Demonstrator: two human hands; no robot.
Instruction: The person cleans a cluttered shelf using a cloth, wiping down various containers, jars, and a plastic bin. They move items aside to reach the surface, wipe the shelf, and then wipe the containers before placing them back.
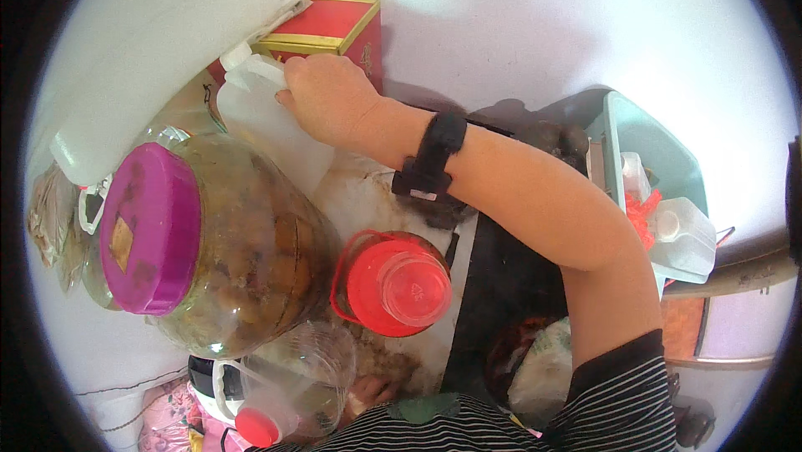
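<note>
My right hand [326, 98] is closed around the handle of a translucent white plastic jug [272, 117] with a white cap. A black strap with a device is on that wrist. Left of the jug, a large glass jar [250, 245] with a purple lid [150, 229] holds brownish contents. Below it lies a clear plastic bottle [301, 370] with a red cap. Beside this bottle a bit of skin, seemingly my left hand [369, 391], shows at the bottom; its fingers and grip are unclear. A red lidded bucket [398, 286] with a handle stands between the two.
Behind the jug stands a red and gold box [319, 29] against the wall. At right, a pale green bin [661, 139] holds a translucent plastic container [683, 232] and red plastic. A white plastic bag [542, 373] lies at lower right, near a dark surface [507, 276].
</note>
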